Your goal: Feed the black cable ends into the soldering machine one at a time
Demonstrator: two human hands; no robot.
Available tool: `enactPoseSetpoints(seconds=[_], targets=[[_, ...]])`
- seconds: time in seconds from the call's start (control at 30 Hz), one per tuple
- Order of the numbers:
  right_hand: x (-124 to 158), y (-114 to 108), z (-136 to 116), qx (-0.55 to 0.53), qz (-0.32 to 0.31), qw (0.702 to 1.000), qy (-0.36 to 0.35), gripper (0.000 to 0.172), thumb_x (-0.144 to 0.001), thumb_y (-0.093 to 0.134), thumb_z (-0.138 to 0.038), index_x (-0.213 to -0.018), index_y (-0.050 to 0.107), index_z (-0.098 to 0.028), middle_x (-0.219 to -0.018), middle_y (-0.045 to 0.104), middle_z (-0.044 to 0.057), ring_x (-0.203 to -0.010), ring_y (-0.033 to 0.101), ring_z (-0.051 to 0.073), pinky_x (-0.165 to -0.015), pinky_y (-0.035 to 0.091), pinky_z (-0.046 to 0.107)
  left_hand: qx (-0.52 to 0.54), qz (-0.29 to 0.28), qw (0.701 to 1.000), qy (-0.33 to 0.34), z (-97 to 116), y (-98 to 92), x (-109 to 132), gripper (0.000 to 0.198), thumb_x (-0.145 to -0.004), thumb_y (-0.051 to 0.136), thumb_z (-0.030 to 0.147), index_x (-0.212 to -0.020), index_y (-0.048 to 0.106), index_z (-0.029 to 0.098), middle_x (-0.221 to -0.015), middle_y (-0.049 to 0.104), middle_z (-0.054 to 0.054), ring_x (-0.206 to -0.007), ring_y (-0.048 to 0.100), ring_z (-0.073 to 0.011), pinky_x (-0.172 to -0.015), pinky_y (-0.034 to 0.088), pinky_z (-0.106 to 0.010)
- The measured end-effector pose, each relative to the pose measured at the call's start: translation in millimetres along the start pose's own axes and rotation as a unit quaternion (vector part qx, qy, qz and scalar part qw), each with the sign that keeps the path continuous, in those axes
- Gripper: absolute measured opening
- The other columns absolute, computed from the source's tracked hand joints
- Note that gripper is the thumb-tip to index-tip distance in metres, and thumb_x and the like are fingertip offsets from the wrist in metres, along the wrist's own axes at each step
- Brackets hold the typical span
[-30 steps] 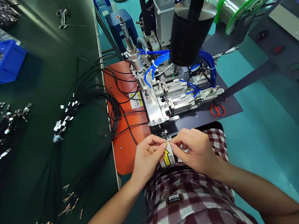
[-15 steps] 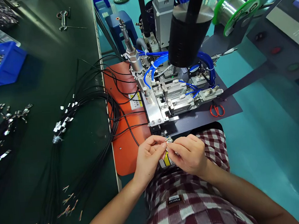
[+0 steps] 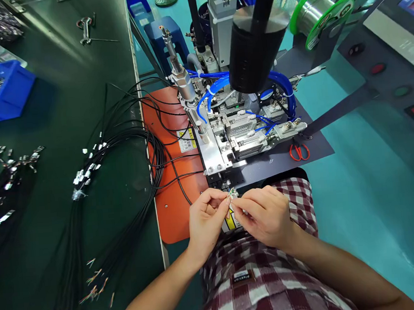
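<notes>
My left hand (image 3: 207, 217) and my right hand (image 3: 264, 215) meet in front of the machine, each with thumb and forefinger pinched. Thin coloured wires (image 3: 233, 191), some greenish and some pale, stick out between the fingertips of both hands. How the wires divide between the two hands is too small to make out. Just beyond the fingertips is the near end of the metal machine (image 3: 213, 161). A yellow and white label (image 3: 231, 221) shows partly below the pinched fingers. One black cable runs over the orange base (image 3: 171, 210) and passes out of sight behind my left hand.
Coiled black cables (image 3: 157, 163) with frayed coloured ends lie on the dark green table (image 3: 129, 256). A blue bin (image 3: 12, 94) holds small metal parts. Red-handled scissors (image 3: 299, 152) lie right of the machine. A solder wire spool (image 3: 311, 18) and control panel (image 3: 389, 59) stand at right.
The wires at my fingertips show more, fanned out with green visible. My right hand has shifted slightly right; my left hand has barely moved. The whole view has moved a little.
</notes>
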State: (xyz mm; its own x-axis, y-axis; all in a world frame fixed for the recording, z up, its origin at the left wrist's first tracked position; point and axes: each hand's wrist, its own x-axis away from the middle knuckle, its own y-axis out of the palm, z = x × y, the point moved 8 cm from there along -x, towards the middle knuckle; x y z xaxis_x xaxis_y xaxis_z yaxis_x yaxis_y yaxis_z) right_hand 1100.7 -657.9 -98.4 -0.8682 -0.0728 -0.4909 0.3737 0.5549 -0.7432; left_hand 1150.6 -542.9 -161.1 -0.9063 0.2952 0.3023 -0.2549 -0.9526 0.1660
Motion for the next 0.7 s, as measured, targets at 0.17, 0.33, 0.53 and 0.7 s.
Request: enactPoseSetpoints(seconds=[0.17,0.33,0.53,0.7], targets=[[0.1,3.2,6.8,-0.055,0.012,0.997,0.055,0.005,-0.084,0.062,-0.017,-0.081,0.065,-0.02,-0.069,0.068,0.001,-0.06,0.057,0.013,-0.06,0.033,0.031,0.01,0.0,1.0,0.011,-2.8,-1.9,-1.0,0.014,-0.075,0.073,0.026,-0.078,0.063,0.016,-0.077,0.06,0.0,-0.056,0.051,-0.0068,-0.052,0.043,-0.02],[5.8,18.2,25.4,-0.21,0.017,0.955,0.209,0.011,-0.085,0.059,-0.02,-0.074,0.061,-0.02,-0.064,0.059,-0.001,-0.055,0.051,0.012,-0.057,0.038,0.028,0.072,-0.028,0.997,-0.005,-9.6,-1.4,-2.4,0.012,-0.077,0.072,0.023,-0.083,0.063,0.017,-0.076,0.058,0.002,-0.057,0.049,-0.0057,-0.054,0.039,-0.018],[26.2,57.3,26.5,-0.456,-0.043,0.804,0.379,0.015,-0.091,0.053,-0.031,-0.08,0.055,-0.02,-0.059,0.049,-0.005,-0.049,0.043,0.009,-0.047,0.036,0.023,0.109,-0.049,0.992,-0.043,-11.8,2.7,-0.8,0.014,-0.078,0.071,0.024,-0.089,0.065,0.017,-0.059,0.052,0.004,-0.055,0.045,-0.0061,-0.054,0.035,-0.018],[27.6,62.4,24.1,-0.533,-0.065,0.735,0.414,0.018,-0.086,0.058,-0.034,-0.077,0.054,-0.019,-0.051,0.042,-0.008,-0.044,0.034,0.007,-0.043,0.029,0.021,0.113,-0.05,0.991,-0.054,-11.7,3.1,-1.1,0.015,-0.076,0.073,0.026,-0.085,0.067,0.016,-0.059,0.051,0.004,-0.054,0.043,-0.0067,-0.053,0.036,-0.019]])
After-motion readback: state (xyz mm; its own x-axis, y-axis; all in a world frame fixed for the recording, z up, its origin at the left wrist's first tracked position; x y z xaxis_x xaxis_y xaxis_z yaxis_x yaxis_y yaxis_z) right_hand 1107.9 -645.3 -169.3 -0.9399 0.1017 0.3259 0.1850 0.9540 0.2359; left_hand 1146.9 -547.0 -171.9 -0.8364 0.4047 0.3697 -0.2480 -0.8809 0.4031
